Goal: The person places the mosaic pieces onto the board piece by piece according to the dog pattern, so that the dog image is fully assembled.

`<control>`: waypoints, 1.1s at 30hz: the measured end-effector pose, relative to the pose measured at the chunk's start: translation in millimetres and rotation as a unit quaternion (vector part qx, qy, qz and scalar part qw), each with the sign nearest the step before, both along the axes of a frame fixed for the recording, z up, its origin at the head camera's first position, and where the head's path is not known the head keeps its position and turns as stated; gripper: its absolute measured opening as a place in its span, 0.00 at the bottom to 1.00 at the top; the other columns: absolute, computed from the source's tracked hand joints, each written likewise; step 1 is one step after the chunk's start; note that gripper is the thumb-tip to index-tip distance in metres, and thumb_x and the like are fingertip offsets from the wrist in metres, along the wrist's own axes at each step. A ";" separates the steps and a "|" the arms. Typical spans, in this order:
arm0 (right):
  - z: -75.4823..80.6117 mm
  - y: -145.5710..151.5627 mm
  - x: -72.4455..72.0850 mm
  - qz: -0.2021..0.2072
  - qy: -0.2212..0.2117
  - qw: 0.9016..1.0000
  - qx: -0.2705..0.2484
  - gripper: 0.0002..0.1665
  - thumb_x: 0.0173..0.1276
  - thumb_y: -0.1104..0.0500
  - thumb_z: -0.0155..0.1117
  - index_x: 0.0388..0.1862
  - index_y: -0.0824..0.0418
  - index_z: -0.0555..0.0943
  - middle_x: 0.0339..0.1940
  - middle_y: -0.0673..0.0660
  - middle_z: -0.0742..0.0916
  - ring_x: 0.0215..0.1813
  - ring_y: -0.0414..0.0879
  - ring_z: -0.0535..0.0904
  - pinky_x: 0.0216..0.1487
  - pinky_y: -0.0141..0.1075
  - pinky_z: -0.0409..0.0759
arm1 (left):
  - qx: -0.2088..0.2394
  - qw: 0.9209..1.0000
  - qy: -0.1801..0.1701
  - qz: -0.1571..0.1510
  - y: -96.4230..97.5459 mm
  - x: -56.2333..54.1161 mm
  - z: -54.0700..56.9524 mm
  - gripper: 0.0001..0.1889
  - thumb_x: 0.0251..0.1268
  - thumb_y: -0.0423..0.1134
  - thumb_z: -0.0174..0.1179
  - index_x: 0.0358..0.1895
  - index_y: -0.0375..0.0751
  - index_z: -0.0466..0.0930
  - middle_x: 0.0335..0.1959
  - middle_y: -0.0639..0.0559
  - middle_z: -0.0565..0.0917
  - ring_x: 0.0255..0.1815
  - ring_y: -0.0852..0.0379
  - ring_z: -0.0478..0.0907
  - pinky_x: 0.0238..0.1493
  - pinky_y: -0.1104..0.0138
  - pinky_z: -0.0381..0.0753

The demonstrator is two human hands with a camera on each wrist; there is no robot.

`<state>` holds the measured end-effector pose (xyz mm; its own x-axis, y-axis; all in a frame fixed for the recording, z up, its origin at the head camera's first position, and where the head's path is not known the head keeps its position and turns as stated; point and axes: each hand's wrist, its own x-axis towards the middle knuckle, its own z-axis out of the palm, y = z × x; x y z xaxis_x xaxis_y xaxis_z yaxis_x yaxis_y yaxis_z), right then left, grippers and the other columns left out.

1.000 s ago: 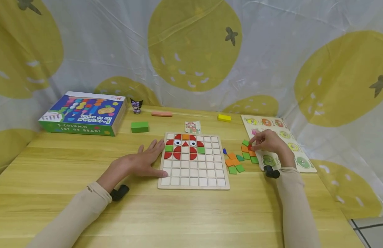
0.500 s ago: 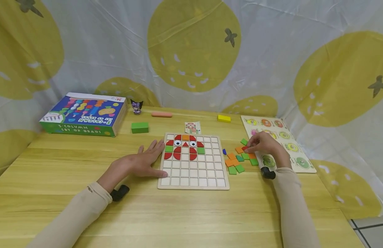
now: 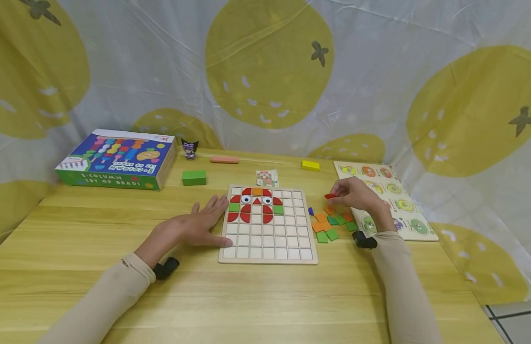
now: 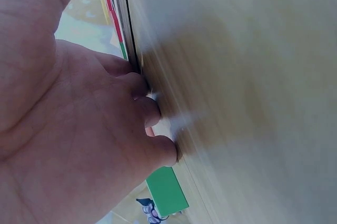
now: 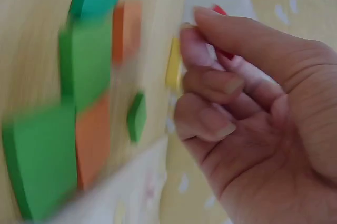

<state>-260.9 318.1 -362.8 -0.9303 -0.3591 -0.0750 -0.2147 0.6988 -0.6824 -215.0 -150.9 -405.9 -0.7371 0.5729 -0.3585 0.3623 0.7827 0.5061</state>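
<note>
A wooden grid board (image 3: 268, 258) lies at the middle of the table, its upper left part filled with red, green and orange tiles and two eye tiles. My left hand (image 3: 194, 227) rests against the board's left edge, fingers and thumb spread. Between the thumb and fingers of my right hand (image 3: 357, 195) a small red tile (image 3: 330, 196) is pinched, raised above the loose tiles. Below that hand lie several orange tiles (image 3: 321, 217) and green tiles (image 3: 332, 234), a teal tile (image 3: 332, 220) and a blue tile (image 3: 310, 211). In the right wrist view my fingers partly hide the red tile.
A picture card (image 3: 267, 178) lies behind the board. Farther back are a green block (image 3: 194, 178), a figurine (image 3: 189, 148), a pink stick (image 3: 224, 159) and a yellow block (image 3: 310, 165). A bead-set box (image 3: 114, 160) stands left; a fruit puzzle board (image 3: 405, 205) lies right.
My right hand has lifted the red tile from the pile and moved left toward the board. Some loose tiles shifted a little. My left hand stays where it was.
</note>
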 end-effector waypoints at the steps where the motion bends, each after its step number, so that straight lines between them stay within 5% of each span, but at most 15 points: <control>1: -0.5 -5.4 -1.1 0.006 0.008 1.000 -0.009 0.09 0.68 0.66 0.79 0.42 0.68 0.86 0.34 0.58 0.89 0.35 0.47 0.81 0.41 0.31 0.80 | -0.001 1.000 0.001 0.001 -0.1 0.3 0.1 0.70 0.61 0.82 0.60 0.90 0.41 0.33 0.91 0.46 0.30 0.90 0.43 0.24 0.85 0.36 0.26; 7: -8.7 -34.7 -5.9 0.057 0.020 0.997 -0.050 0.12 0.73 0.68 0.73 0.53 0.71 0.88 0.33 0.59 0.88 0.32 0.48 0.81 0.37 0.31 0.78 | 0.008 1.000 0.003 -0.002 -1.1 2.8 2.4 0.68 0.64 0.79 0.62 0.90 0.43 0.33 0.91 0.46 0.30 0.90 0.42 0.24 0.84 0.35 0.25; 16: -14.4 -70.6 -1.6 0.050 -0.045 0.993 -0.100 0.05 0.71 0.66 0.77 0.40 0.67 0.88 0.34 0.59 0.93 0.35 0.50 0.86 0.38 0.32 0.80 | 0.000 1.000 0.002 0.000 -1.5 -0.7 -3.1 0.71 0.59 0.84 0.60 0.90 0.43 0.33 0.91 0.47 0.29 0.90 0.43 0.23 0.84 0.35 0.26; 24: -15.5 -84.6 3.2 0.048 -0.119 0.980 -0.152 0.04 0.74 0.68 0.73 0.42 0.70 0.90 0.35 0.63 0.93 0.29 0.49 0.88 0.36 0.39 0.90 | -0.002 1.000 0.006 -0.002 -1.9 -0.2 -1.1 0.72 0.59 0.84 0.59 0.90 0.41 0.33 0.91 0.46 0.30 0.90 0.43 0.24 0.84 0.35 0.26; 29: -15.1 -88.8 4.9 0.065 -0.150 0.974 -0.157 0.05 0.76 0.69 0.70 0.45 0.72 0.89 0.37 0.64 0.93 0.31 0.50 0.91 0.40 0.41 0.92 | -0.004 1.000 0.008 -0.001 -1.6 -1.2 -2.0 0.72 0.59 0.84 0.60 0.90 0.41 0.33 0.91 0.46 0.30 0.90 0.42 0.24 0.84 0.35 0.26; 33: -15.1 -90.7 5.2 0.101 -0.139 0.976 -0.131 0.11 0.79 0.68 0.67 0.54 0.71 0.88 0.32 0.62 0.91 0.27 0.49 0.87 0.32 0.38 0.89 | -0.003 1.000 0.008 -0.001 -1.5 -2.0 -3.1 0.72 0.58 0.84 0.60 0.90 0.41 0.34 0.91 0.46 0.30 0.90 0.42 0.24 0.84 0.35 0.26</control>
